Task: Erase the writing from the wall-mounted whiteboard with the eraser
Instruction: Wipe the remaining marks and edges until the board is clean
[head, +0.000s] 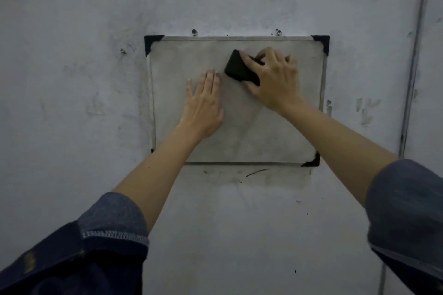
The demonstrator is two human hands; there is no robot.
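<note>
Whiteboard hangs on grey wall, small, metal frame w/ black corner caps. Eraser, black block, sits flat on board in upper middle area, tilted, its left end free, its right end under my fingers.

Hands: my right hand grips eraser, fingers curled over its top edge, thumb along lower edge. My left hand lies open, fingers straight and together, palm pressed on board left of centre, fingertips just beside eraser's lower-left corner, not touching as far as I can tell.

Step in hand, my judgement: wiping pass across upper half. Surface reads grey and smeary, no legible writing seen; faint diagonal streaks remain lower centre. Task looks mostly done, residue pass left. To do it well: keep eraser face flat, even pressure, overlapping strokes, work down toward bottom edge. Left hand's bracing is sensible, since board hangs from two small hooks at top and may swing.

Obstructions: left hand covers part of board; it must shift so that patch gets wiped. Forearms cross lower board, lower-left corner hidden.

Other: dark scuffs and a short black stroke on wall just below frame, off-board. Vertical seam at far right. Blue denim sleeves rolled up, well apart from board.
</note>
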